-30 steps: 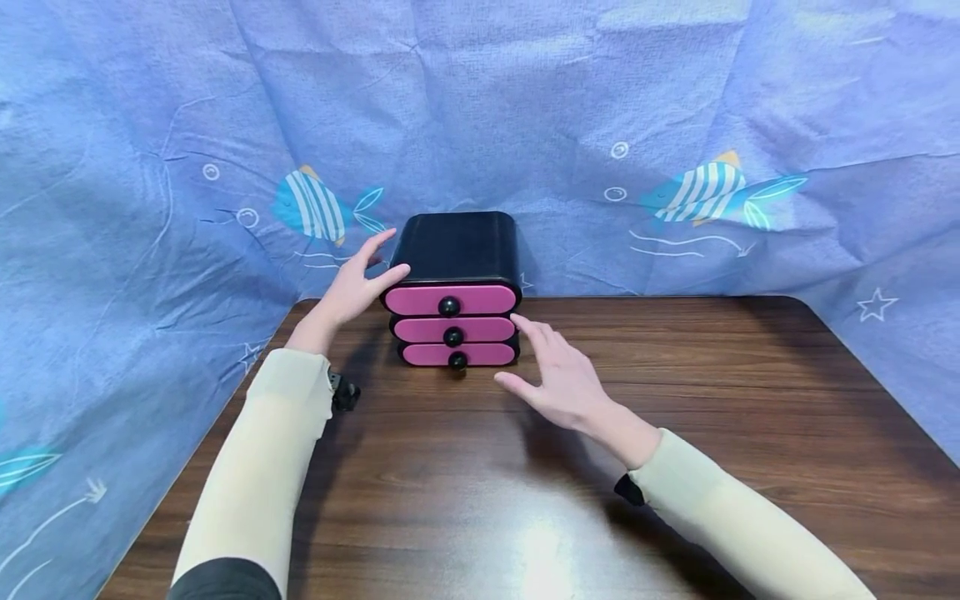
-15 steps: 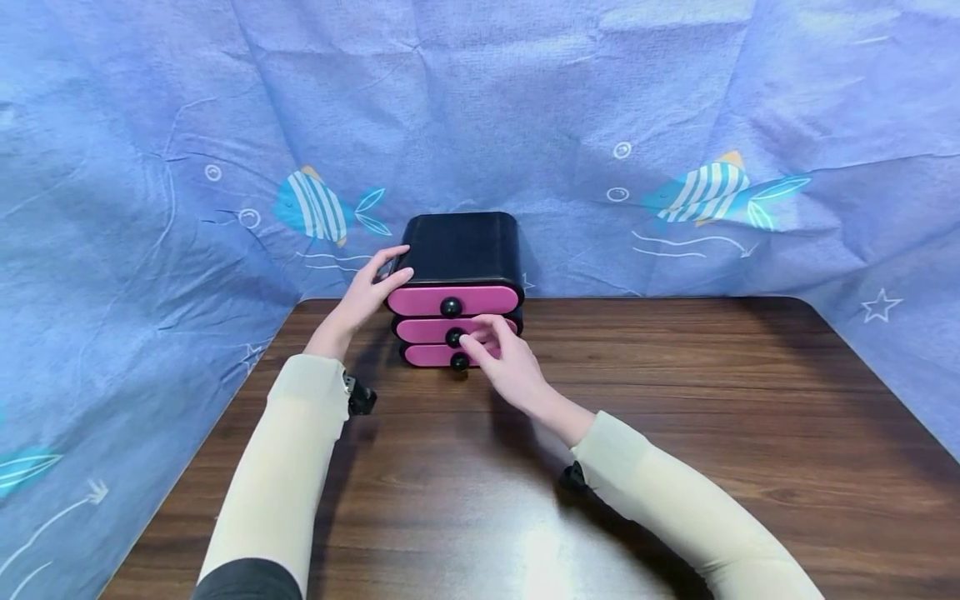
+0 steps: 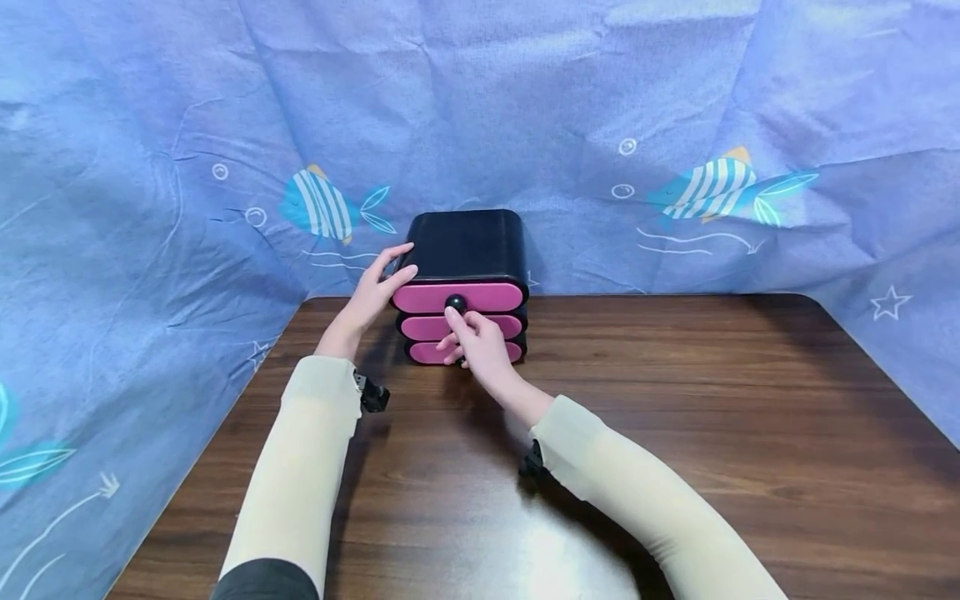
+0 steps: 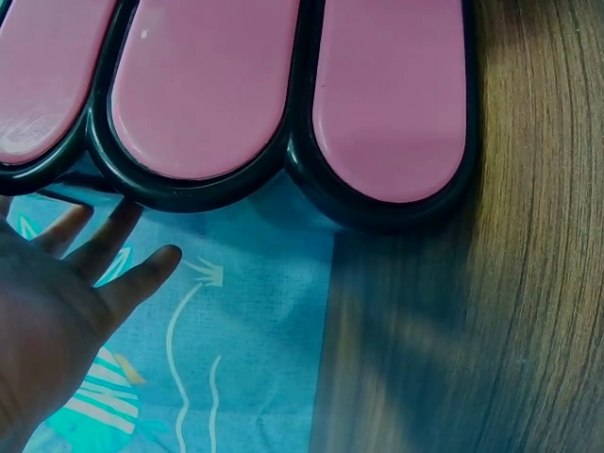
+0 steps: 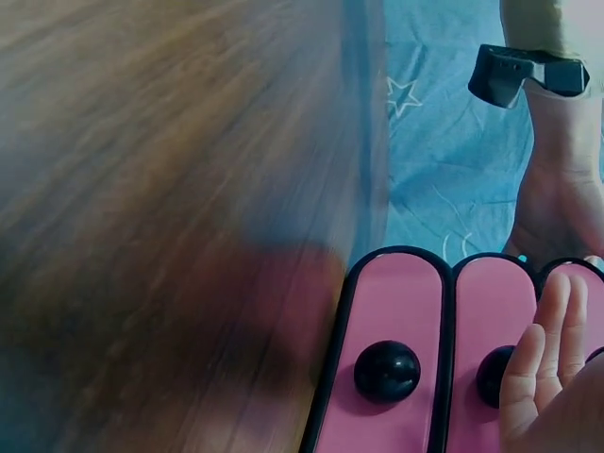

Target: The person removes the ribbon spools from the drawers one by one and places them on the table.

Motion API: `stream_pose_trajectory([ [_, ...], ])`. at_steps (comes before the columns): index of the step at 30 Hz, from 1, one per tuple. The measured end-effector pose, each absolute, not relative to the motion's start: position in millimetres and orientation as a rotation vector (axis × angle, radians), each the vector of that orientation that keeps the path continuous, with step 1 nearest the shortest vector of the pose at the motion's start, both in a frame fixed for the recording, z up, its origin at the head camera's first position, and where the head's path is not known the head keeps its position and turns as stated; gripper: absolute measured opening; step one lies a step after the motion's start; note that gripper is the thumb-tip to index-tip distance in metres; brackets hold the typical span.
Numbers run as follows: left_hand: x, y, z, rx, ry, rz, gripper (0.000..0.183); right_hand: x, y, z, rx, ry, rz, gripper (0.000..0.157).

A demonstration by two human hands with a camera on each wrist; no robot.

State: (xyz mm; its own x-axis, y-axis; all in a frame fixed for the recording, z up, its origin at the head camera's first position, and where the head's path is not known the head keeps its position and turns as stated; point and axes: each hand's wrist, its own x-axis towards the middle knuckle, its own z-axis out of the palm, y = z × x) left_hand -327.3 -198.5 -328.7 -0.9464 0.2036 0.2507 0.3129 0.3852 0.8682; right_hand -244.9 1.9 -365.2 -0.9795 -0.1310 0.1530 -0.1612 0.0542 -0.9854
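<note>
A small black drawer cabinet (image 3: 468,242) with three pink drawer fronts stands at the back of the table, each front with a round black knob. My left hand (image 3: 369,293) rests against its upper left side, thumb at the top front edge and fingers spread. In the left wrist view, fingertips of the left hand (image 4: 57,311) reach behind the cabinet's rounded edge. My right hand (image 3: 483,346) is at the top drawer (image 3: 487,297), thumb and finger pinching the underside of its knob (image 3: 455,302). The other fingers lie loosely in front of the lower drawers, partly covering their knobs.
The brown wooden table (image 3: 675,400) extends to both sides and in front of the cabinet. A blue cloth with fish prints (image 3: 570,108) hangs close behind it and along the left. Black camera mounts (image 3: 372,394) sit on both wrists.
My right hand has moved left from beside the cabinet, passing the middle knob and rising to the top one. My left hand has shifted slightly to the right, onto the cabinet's upper left edge.
</note>
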Motion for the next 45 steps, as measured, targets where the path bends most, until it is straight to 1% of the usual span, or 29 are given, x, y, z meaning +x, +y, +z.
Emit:
stream_pose_trajectory([
  [5,-328.0,-199.1,-329.4,-0.455,-2.519,-1.631,0.057,-250.6,-4.1,-362.2,0.231,-2.204,2.174,0.056],
  [12,-327.7,-196.9,-329.7,-0.467,-2.519,-1.617,0.057,-256.3,-7.1,-365.9,0.178,-2.112,2.178,0.052],
  [16,-327.1,-196.3,-329.4,-0.470,-2.511,-1.629,0.057,-259.1,-8.4,-368.7,0.173,-2.075,2.178,0.053],
  [20,-319.7,-193.8,-320.5,-0.458,-2.533,-1.654,0.057,-256.9,-8.8,-369.6,0.167,-2.055,2.173,0.053],
  [24,-304.1,-188.3,-305.1,-0.446,-2.559,-1.667,0.056,-250.0,-8.6,-370.2,0.183,-2.030,2.189,0.052],
  [27,-299.6,-186.4,-301.4,-0.458,-2.558,-1.660,0.055,-243.7,-8.5,-370.4,0.194,-2.016,2.222,0.052],
  [31,-302.9,-188.3,-303.9,-0.475,-2.544,-1.685,0.056,-235.1,-7.2,-370.2,0.207,-2.016,2.259,0.051],
  [38,-323.6,-196.5,-324.9,-0.501,-2.523,-1.702,0.057,-219.9,-1.3,-370.2,0.241,-2.078,2.217,0.051],
  [45,-325.7,-200.2,-327.3,-0.516,-2.545,-1.678,0.057,-196.3,0.8,-369.0,0.289,-2.134,2.206,0.043],
])
